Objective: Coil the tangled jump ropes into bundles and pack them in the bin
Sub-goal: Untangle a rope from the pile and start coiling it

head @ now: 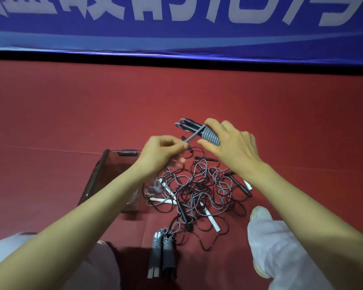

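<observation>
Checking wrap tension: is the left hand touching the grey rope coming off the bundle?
Touching. Head view: the left hand pinches the grey rope running from the bundle in the right hand.

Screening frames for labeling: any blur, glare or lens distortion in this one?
Head view: fingertips of the left hand smear with motion blur where it pinches the grey cord; right hand and its coiled bundle are sharp; the banner edge bows from wide-angle distortion; no strong glare, shadows soft.
</observation>
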Demonstrator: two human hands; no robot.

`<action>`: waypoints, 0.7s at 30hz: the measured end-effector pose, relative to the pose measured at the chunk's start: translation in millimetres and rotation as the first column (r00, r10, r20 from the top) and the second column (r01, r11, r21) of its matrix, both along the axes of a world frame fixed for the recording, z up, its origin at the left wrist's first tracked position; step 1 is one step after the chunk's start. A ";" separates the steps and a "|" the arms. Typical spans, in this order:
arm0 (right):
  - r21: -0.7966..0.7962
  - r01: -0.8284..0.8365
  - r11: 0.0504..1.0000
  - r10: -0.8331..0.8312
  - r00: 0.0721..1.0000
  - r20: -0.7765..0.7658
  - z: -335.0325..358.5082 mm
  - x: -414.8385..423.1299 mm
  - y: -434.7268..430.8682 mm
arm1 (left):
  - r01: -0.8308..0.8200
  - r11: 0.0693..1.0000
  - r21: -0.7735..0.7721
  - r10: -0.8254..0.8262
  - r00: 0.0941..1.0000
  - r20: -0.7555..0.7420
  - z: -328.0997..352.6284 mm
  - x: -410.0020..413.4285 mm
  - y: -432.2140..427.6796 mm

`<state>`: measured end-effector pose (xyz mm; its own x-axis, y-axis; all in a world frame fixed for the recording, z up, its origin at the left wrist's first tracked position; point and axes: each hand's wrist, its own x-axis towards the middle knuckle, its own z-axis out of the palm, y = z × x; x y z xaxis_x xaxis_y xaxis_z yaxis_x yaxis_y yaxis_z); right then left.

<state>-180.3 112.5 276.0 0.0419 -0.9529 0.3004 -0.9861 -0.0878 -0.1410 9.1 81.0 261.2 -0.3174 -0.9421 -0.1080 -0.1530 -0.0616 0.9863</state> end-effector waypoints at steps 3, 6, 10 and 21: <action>-0.013 0.008 1.000 -0.008 1.000 0.009 -0.8 9.7 0.5 | -0.112 0.797 -0.594 0.363 0.874 0.323 -6.8 -3.2 -0.6; -0.023 0.038 0.999 -0.038 0.999 0.019 2.0 15.2 -1.7 | -0.173 0.824 -0.539 0.334 0.917 0.216 -10.8 -7.2 5.9; 0.012 0.094 0.996 -0.094 0.993 0.065 2.6 9.5 -5.2 | -0.214 0.974 -0.069 0.204 0.971 -0.128 -10.0 -14.3 14.5; 0.116 -0.370 0.922 0.046 0.402 0.914 0.4 15.2 -3.4 | 0.094 0.970 0.224 0.018 0.892 -0.451 -5.0 -5.1 5.3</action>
